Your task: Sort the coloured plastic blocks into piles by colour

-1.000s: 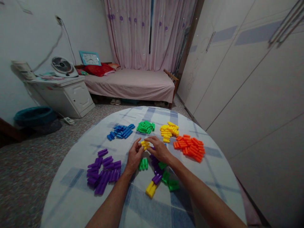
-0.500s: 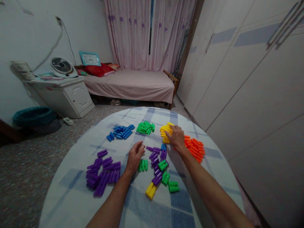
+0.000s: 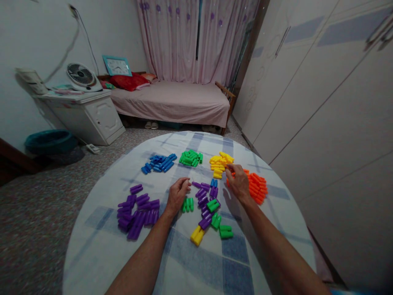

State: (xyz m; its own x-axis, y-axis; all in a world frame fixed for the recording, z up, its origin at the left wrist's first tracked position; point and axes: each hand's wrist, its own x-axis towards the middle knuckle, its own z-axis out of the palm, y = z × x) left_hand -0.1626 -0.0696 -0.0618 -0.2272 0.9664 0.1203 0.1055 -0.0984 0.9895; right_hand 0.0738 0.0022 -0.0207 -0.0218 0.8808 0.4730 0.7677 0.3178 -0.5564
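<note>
My left hand rests on the tablecloth with its fingers loosely bent and apart. Just right of it are small green tube blocks. A joined figure of purple blocks lies between my hands, with green pieces along its side, a yellow piece at its near end and a blue piece at the far end. My right hand hovers between the yellow pile and the orange pile, its thumb and fingers apart; I see nothing held.
On the round table also lie a purple pile, a blue pile and a green pile. Beyond stand a bed, a white cabinet with a fan, and a wardrobe at right.
My right hand has drawn back from the yellow pile toward the orange one, and the yellow blocks show more fully. The left hand stays beside the green blocks. The view has tilted slightly down.
</note>
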